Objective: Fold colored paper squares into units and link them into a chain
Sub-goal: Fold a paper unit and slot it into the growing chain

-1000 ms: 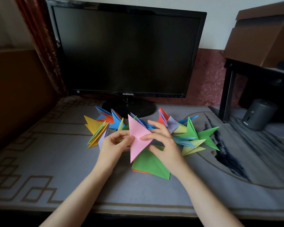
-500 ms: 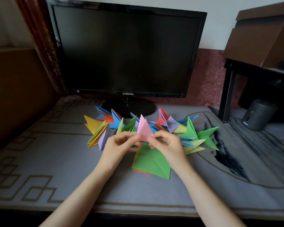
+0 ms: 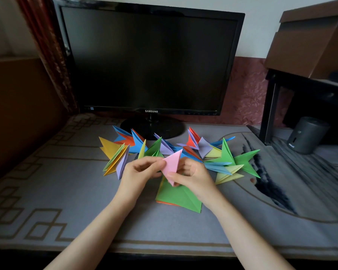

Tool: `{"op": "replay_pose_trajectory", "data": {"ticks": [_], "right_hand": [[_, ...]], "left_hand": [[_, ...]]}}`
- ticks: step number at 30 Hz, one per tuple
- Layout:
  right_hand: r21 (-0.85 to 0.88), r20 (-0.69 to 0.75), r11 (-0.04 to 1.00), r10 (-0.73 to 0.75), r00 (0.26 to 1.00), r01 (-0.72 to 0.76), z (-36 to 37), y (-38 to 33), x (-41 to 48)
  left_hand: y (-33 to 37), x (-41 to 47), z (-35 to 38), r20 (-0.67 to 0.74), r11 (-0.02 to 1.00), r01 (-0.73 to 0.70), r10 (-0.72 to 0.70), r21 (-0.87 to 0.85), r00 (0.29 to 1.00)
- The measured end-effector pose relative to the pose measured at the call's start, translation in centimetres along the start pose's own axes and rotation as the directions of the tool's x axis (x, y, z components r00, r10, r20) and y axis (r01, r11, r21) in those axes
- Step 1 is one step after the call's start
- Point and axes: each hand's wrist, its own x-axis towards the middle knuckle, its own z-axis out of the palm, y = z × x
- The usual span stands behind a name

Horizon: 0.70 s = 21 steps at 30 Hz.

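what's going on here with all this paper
A person is folding a pink paper held up between both hands: the left hand pinches its left corner, the right hand its lower tip. Beneath them a green sheet lies on the desk, and a row of folded units sits before the monitor.

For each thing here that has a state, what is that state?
pink paper: folded, held in the air
left hand: pinches the pink paper
right hand: pinches the pink paper
green sheet: lies flat under the hands
folded units: lie clustered behind the hands
monitor: screen dark
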Motion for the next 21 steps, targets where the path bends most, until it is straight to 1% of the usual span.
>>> {"op": "replay_pose_trajectory", "data": {"ticks": [2, 4, 6, 8, 10, 13, 15, 18, 21], "right_hand": [[-0.016, 0.023, 1.0, -0.015, 1.0, 0.015, 0.02, -0.11, -0.02], [0.02, 0.035, 0.998, -0.053, 0.998, 0.052, -0.02, -0.35, -0.05], [0.059, -0.013, 0.993, -0.098, 0.995, 0.099, -0.24, -0.55, -0.08], [0.04, -0.1, 0.991, -0.121, 0.988, 0.126, -0.61, -0.63, -0.06], [0.01, -0.144, 0.992, -0.126, 0.982, 0.129, -0.9, -0.44, 0.0], [-0.014, -0.162, 0.99, -0.139, 0.977, 0.139, -0.92, -0.24, 0.08], [0.016, -0.181, 0.988, -0.146, 0.973, 0.151, -0.78, -0.34, 0.06], [0.076, -0.234, 0.982, -0.153, 0.96, 0.175, -0.72, -0.43, 0.06], [0.1, -0.223, 0.98, -0.147, 0.964, 0.173, -0.5, -0.57, 0.01]], "left_hand": [[0.05, -0.02, -0.08, 0.001, 1.0, 0.004, -0.004, -0.019, 1.0], [0.1, -0.04, -0.11, -0.001, 1.0, -0.017, 0.017, -0.003, 1.0], [0.04, -0.06, -0.06, 0.016, 0.997, -0.051, 0.05, 0.061, 0.999], [-0.12, -0.15, 0.01, 0.045, 0.989, -0.074, 0.069, 0.129, 0.997], [-0.18, -0.17, 0.05, 0.056, 0.983, -0.077, 0.068, 0.166, 0.996], [-0.1, -0.11, 0.17, 0.026, 0.99, -0.046, 0.043, 0.136, 0.999], [-0.02, -0.06, 0.27, -0.006, 0.997, -0.002, 0.003, 0.081, 1.0], [0.09, -0.08, 0.41, 0.015, 0.997, 0.082, -0.082, 0.008, 0.997], [0.03, -0.09, 0.36, 0.008, 0.996, 0.084, -0.084, 0.012, 0.996]]}}
